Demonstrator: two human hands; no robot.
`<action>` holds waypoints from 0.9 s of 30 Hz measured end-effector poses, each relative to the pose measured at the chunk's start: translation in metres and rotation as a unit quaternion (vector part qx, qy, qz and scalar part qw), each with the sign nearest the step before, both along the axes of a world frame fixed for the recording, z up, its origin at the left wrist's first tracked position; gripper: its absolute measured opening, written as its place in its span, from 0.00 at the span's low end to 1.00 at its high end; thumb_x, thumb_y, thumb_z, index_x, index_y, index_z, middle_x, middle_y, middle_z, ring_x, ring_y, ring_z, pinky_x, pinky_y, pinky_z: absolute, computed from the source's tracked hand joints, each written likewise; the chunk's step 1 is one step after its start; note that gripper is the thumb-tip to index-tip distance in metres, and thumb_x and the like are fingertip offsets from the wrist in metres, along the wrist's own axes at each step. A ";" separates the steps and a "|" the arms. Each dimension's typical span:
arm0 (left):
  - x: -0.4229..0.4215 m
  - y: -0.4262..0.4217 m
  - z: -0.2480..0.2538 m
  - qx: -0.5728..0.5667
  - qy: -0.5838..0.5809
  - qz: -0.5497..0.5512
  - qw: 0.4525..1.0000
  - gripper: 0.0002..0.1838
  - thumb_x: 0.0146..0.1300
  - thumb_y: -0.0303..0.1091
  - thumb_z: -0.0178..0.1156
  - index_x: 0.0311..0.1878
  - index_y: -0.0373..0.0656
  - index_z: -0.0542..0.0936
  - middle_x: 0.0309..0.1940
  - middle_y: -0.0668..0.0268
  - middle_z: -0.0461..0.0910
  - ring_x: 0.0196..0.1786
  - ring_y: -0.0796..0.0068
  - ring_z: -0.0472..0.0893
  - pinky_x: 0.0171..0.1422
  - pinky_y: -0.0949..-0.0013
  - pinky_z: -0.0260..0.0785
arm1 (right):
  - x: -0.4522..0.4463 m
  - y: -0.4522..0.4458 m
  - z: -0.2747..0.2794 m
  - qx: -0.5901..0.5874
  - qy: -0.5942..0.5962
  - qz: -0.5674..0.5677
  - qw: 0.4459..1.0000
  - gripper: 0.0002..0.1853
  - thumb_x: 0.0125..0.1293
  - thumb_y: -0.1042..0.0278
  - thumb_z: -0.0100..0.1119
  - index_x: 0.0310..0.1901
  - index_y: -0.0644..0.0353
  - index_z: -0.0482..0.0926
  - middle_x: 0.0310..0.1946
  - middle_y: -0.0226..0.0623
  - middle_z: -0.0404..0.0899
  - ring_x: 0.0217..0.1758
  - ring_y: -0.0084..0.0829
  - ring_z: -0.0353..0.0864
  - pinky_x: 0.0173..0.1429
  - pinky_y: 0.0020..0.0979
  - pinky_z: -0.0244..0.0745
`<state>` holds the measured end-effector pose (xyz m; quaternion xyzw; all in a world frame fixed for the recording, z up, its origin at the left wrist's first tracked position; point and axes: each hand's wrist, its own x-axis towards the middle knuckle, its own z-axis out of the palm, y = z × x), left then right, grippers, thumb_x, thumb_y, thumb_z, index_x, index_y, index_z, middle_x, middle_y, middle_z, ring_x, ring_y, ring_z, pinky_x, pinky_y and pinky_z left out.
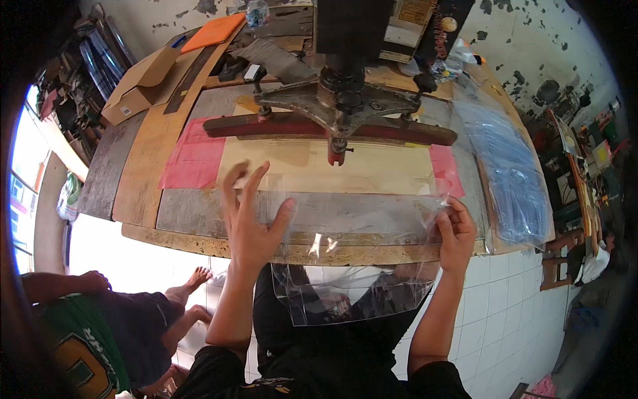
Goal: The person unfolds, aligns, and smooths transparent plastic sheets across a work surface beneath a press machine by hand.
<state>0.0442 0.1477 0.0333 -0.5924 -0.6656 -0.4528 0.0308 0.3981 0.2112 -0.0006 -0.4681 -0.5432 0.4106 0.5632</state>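
Observation:
A clear plastic sheet [359,279] lies partly on the grey work surface and hangs over its front edge toward my lap. My left hand [256,226] is at the sheet's left side, fingers spread and raised. My right hand [456,234] pinches the sheet's upper right corner between thumb and fingers. Just beyond the sheet, a cream board [319,166] lies under the long metal bar [286,128] of a press. Pink pieces show at the board's left [193,154] and right [446,169] ends.
Stacked bluish plastic sheets [508,173] lie at the right. An open cardboard box [143,83] and an orange folder [212,32] stand back left. The press head [342,86] hangs over the middle. Another person [113,326] sits at the lower left; someone else is at the far right.

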 end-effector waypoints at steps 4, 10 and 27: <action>0.022 -0.022 0.006 0.029 0.104 -0.085 0.991 0.26 0.63 0.44 0.77 0.63 0.47 0.85 0.55 0.63 0.86 0.62 0.56 0.82 0.69 0.49 0.70 | -0.005 -0.007 0.005 -0.026 -0.013 0.010 1.000 0.16 0.76 0.74 0.66 0.62 0.67 0.81 0.38 0.31 0.86 0.36 0.21 0.85 0.39 0.23 0.78; 0.059 -0.062 0.028 -0.215 -0.125 -0.367 0.896 0.20 0.70 0.42 0.72 0.61 0.45 0.85 0.42 0.60 0.89 0.37 0.59 0.89 0.42 0.59 0.80 | -0.030 -0.039 0.024 -0.022 -0.012 0.037 0.999 0.15 0.75 0.73 0.67 0.59 0.67 0.83 0.38 0.34 0.87 0.34 0.21 0.84 0.39 0.24 0.79; 0.098 -0.095 0.013 -0.285 -0.196 -0.325 0.880 0.42 0.78 0.37 0.63 0.86 0.39 0.52 0.73 0.35 0.70 0.71 0.37 0.77 0.70 0.50 0.76 | -0.037 -0.078 0.005 0.061 -0.075 0.084 0.992 0.22 0.77 0.56 0.68 0.57 0.70 0.83 0.42 0.38 0.87 0.33 0.22 0.80 0.42 0.24 0.74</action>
